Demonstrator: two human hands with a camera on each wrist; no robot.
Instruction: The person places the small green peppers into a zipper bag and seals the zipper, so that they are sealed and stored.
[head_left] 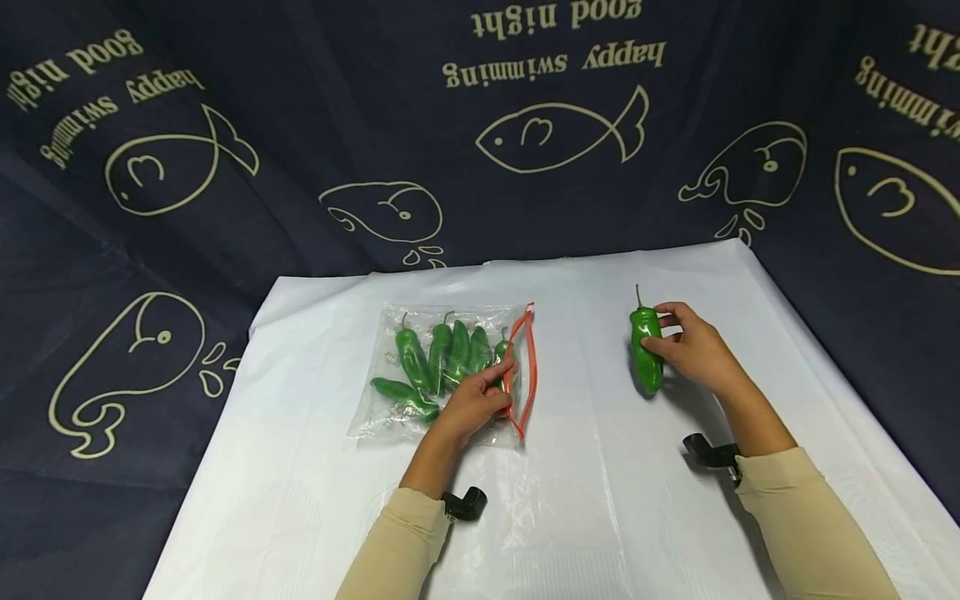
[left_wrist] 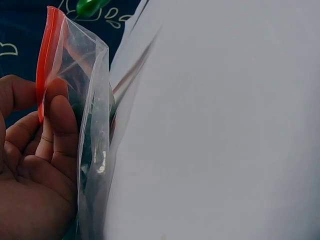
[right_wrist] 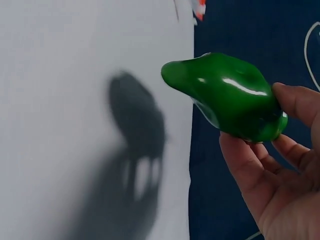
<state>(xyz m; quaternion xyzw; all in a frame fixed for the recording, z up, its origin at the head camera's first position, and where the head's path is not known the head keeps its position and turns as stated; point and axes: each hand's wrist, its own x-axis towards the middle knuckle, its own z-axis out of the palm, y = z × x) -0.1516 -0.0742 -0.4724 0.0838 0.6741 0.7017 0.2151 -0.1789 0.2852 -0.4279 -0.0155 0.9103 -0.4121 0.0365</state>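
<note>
A clear zip bag [head_left: 363, 421] with a red zip edge [head_left: 532, 358] lies on the white table, several green peppers [head_left: 411, 358] inside it. At the bag's mouth, on the right, my left hand [head_left: 472, 404] pinches the red edge between thumb and fingers. The left wrist view shows this edge [left_wrist: 44, 65] lifted, the mouth parted. To the right of the bag, my right hand [head_left: 693, 350] holds a single green pepper [head_left: 647, 354] by thumb and fingertips, its thin stem pointing away. In the right wrist view this pepper [right_wrist: 230, 95] is raised above the table, casting a shadow.
The white cloth-covered table [head_left: 600, 500] spreads under both hands. Behind and beside it hangs a dark blue curtain [head_left: 300, 100] printed with fish and whales. A black wrist mount [head_left: 467, 503] sits on the left wrist, another black mount [head_left: 708, 452] on the right.
</note>
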